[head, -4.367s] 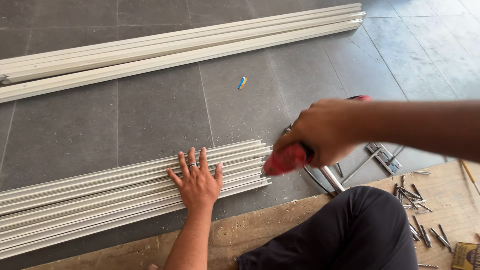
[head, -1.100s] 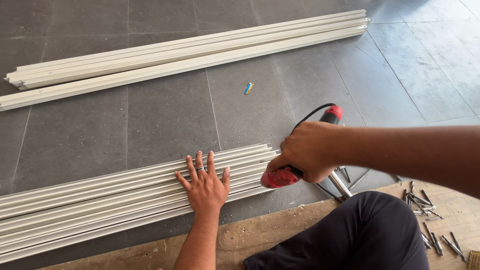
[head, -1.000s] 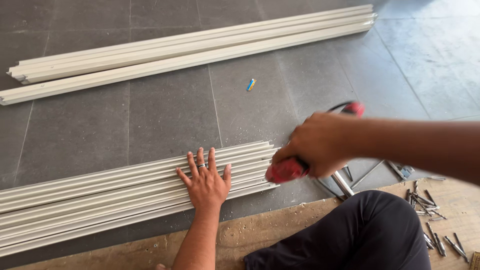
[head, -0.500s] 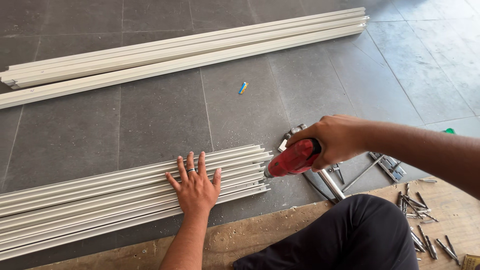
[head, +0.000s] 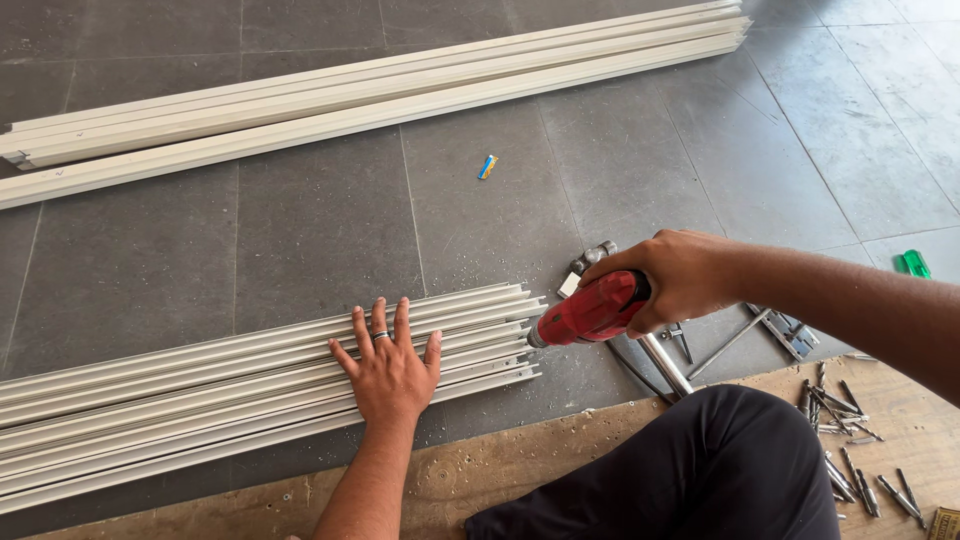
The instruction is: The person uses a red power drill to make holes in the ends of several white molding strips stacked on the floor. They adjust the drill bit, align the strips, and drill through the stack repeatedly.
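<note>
My left hand [head: 388, 366] lies flat, fingers spread, on a row of pale metal profiles [head: 180, 400] laid side by side on the grey tiled floor [head: 320, 230]. A ring sits on one finger. My right hand [head: 675, 280] grips a red power drill [head: 592, 310] whose nose points left at the right ends of those profiles, about touching them. My bent knee in dark trousers [head: 700, 470] is below the drill.
A second bundle of long pale profiles [head: 380, 95] lies across the far floor. A small blue and yellow object [head: 487, 166] lies between the bundles. A hammer [head: 640, 335], metal parts, several loose screws [head: 850, 440], a green tool [head: 914, 264] and a brown board [head: 500, 470] surround my knee.
The drill has swung about near the profile ends and now rests with its nose against them. My left hand has stayed pressed on the profiles.
</note>
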